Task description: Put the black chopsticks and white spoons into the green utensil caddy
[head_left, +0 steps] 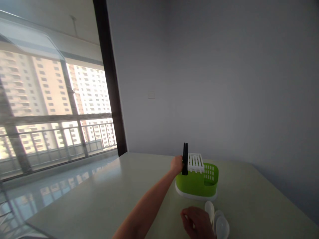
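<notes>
left hand: stretched toward far edge of pale table, against slim, upright black piece; finger closure hidden, cannot tell. beside it: white slatted rack atop green-and-white perforated plastic basket, set in from far edge, between far corners. right hand: toward near edge, fingers curled narrow; contents, cannot tell. just right: white oval-headed spoons.

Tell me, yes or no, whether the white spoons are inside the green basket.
No, the white spoons lie outside it, beside the right hand.
</notes>
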Action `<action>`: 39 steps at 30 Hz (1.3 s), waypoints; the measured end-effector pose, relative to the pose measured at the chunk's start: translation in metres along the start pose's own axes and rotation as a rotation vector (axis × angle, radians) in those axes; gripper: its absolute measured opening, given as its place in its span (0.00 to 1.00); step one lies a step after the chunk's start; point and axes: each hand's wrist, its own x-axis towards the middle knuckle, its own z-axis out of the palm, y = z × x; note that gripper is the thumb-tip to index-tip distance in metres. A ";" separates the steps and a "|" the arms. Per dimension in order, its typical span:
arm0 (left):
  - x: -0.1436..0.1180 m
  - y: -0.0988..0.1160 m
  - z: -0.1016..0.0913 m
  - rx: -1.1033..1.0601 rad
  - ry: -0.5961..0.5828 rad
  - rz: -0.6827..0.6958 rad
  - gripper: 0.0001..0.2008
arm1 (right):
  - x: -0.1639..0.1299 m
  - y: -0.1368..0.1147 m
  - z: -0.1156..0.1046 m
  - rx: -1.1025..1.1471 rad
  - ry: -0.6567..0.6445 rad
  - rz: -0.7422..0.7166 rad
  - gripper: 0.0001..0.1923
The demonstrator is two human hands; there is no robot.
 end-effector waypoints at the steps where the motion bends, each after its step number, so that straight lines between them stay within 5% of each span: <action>1: 0.000 0.000 -0.001 0.001 -0.010 0.001 0.14 | 0.000 0.000 0.000 -0.002 -0.002 -0.001 0.06; 39: 0.022 -0.003 -0.026 -0.236 0.012 -0.029 0.16 | 0.000 0.002 0.002 -0.052 -0.002 -0.032 0.07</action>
